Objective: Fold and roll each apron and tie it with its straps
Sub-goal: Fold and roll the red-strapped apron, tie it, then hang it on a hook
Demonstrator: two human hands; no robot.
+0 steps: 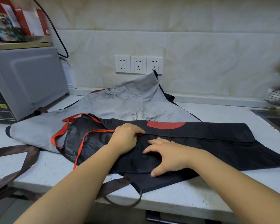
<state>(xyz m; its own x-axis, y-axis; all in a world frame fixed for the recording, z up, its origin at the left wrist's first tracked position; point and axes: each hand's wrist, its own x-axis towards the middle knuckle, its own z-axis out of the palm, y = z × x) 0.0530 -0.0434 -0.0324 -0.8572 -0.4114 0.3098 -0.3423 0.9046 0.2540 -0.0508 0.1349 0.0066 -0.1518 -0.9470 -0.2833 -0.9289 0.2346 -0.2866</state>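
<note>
While left grip (126, 138) pinches the red strap (97, 131), splayed right grip (166, 155) presses black apron (217, 143).

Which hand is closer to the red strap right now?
Left. The left hand grips the red strap, which runs in under its fingers. The right hand lies spread on the black apron, to the right of the strap, not touching it.

A pale speckled countertop (200, 196) is running along a cream marbled tile wall (200, 46), which is carrying three white sockets (138, 64) in a row. A grey microwave (27, 81) is standing at the left, a black cable (55, 31) hanging behind it. A steel sink (276, 122) is showing at the right edge.
</note>
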